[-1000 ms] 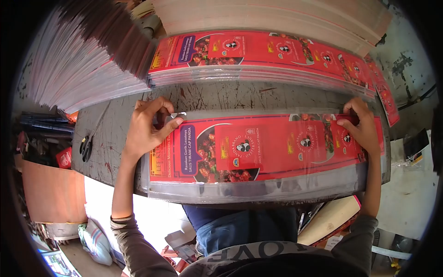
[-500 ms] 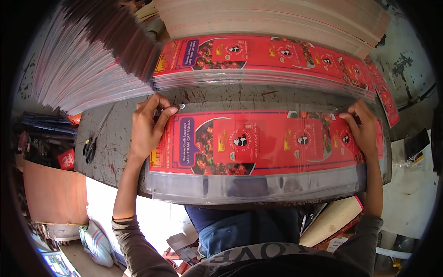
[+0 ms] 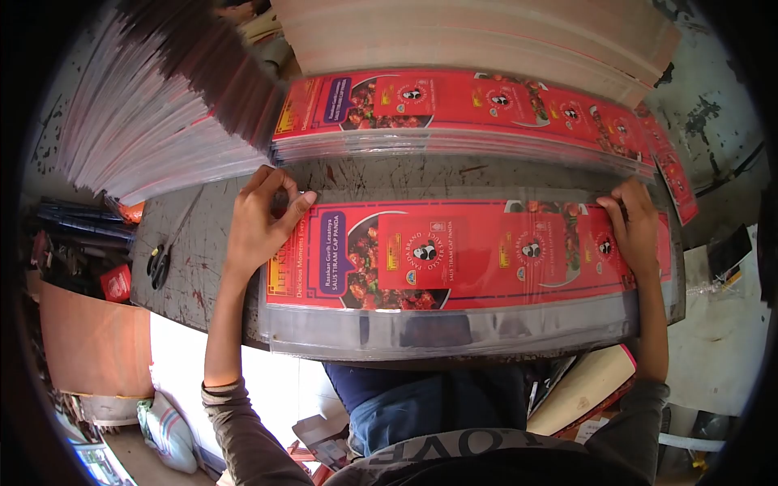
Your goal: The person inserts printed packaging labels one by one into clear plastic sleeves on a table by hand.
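A long red printed strip with panda logos [image 3: 478,251] lies across the table in front of me, under clear plastic film [image 3: 527,324] that reaches past its near edge. My left hand [image 3: 263,215] is at the film's far left corner, thumb and curled fingers closed on its edge. At the far right corner my right hand [image 3: 636,219] pinches the film's edge between thumb and bent fingers. The exact grip of both hands is partly hidden by the fingers.
Behind the strip lies a stack of similar red strips in plastic [image 3: 462,105]. A tall fanned pile of sleeves [image 3: 154,121] stands at back left, and a pale stack of sheets [image 3: 478,36] behind. Black-handled scissors [image 3: 158,266] rest on the worn table [image 3: 182,283].
The left end of the strip has shifted slightly right and nearer to me. The small curled film tab by my left thumb no longer shows. My right hand is nearly still.
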{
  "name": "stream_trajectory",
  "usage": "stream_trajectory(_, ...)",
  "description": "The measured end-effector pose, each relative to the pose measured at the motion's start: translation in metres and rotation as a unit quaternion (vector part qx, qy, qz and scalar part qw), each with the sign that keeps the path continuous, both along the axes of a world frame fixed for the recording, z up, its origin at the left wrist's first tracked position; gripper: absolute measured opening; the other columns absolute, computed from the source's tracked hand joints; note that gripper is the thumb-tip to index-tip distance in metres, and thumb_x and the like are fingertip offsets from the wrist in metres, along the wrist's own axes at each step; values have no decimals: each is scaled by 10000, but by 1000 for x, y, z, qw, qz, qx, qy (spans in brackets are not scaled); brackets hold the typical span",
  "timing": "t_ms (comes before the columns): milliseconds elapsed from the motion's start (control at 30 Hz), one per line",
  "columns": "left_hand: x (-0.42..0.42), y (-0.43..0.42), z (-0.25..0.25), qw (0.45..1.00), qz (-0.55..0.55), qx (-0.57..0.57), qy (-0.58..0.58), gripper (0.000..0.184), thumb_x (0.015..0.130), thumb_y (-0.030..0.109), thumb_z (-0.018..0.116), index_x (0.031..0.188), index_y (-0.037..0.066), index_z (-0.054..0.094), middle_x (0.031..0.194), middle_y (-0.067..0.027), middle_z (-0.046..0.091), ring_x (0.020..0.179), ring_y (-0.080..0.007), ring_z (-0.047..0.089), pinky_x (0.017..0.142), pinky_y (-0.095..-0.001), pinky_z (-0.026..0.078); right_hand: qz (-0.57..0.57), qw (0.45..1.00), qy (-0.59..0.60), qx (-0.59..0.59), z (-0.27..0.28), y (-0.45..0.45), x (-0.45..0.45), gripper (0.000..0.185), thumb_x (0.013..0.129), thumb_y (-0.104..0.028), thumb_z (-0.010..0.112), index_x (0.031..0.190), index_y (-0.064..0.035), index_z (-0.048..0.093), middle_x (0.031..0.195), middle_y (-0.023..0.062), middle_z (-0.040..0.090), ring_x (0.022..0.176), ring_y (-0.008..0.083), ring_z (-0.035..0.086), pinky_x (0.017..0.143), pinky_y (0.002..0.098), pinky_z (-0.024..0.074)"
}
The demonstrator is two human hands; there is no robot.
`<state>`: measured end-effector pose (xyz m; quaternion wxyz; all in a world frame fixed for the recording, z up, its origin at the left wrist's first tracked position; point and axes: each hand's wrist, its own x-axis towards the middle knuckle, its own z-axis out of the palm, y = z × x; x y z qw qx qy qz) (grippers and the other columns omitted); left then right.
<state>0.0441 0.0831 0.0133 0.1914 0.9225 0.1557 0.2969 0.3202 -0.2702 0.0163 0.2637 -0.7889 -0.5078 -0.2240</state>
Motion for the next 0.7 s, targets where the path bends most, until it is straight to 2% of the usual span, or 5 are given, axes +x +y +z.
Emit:
stream_trajectory(133, -4, 4, 5, 999, -20, 34, 5, 212, 798, 145, 667, 706, 4, 538, 638, -60, 562, 539, -105, 505, 512, -244, 408, -20, 1000, -23, -5, 0, -3, 2, 170, 784, -96, 637, 759, -4, 496, 709, 106, 465, 663, 273, 438, 617, 363, 358)
stream_trajectory(200, -6, 0, 10, 988, -1, -144, 51, 203, 823, 132, 646, 720, 2, 528, 690, -59, 556, 576, -71, 488, 523, -234, 402, -21, 1000, -20, -9, 2, -2, 0, 173, 787, -103, 635, 758, -6, 494, 708, 105, 464, 666, 275, 437, 622, 367, 356)
stream_trajectory(233, -7, 0, 9, 988, 0, -144, 49, 203, 823, 132, 646, 720, 2, 528, 690, -59, 556, 576, -71, 488, 523, -234, 402, -21, 1000, -16, -13, 3, -2, 0, 176, 790, -109, 633, 758, -8, 492, 707, 104, 462, 669, 277, 436, 626, 371, 355)
stream_trajectory(467, -8, 5, -4, 969, -66, -178, -160, 116, 826, 58, 625, 779, -18, 552, 745, -23, 557, 678, -67, 487, 629, -209, 397, -26, 998, -22, 51, 13, -1, -1, 182, 774, -136, 651, 801, -11, 523, 753, 81, 507, 731, 267, 473, 695, 358, 382)
stream_trajectory(700, -9, 9, -6, 963, -85, -192, -169, 117, 821, 45, 617, 896, -20, 555, 874, -48, 572, 812, -98, 519, 737, -232, 405, 1, 992, 126, -7, 25, -8, 12, 247, 799, -195, 646, 717, 4, 526, 621, 60, 484, 532, 137, 437, 513, 279, 351)
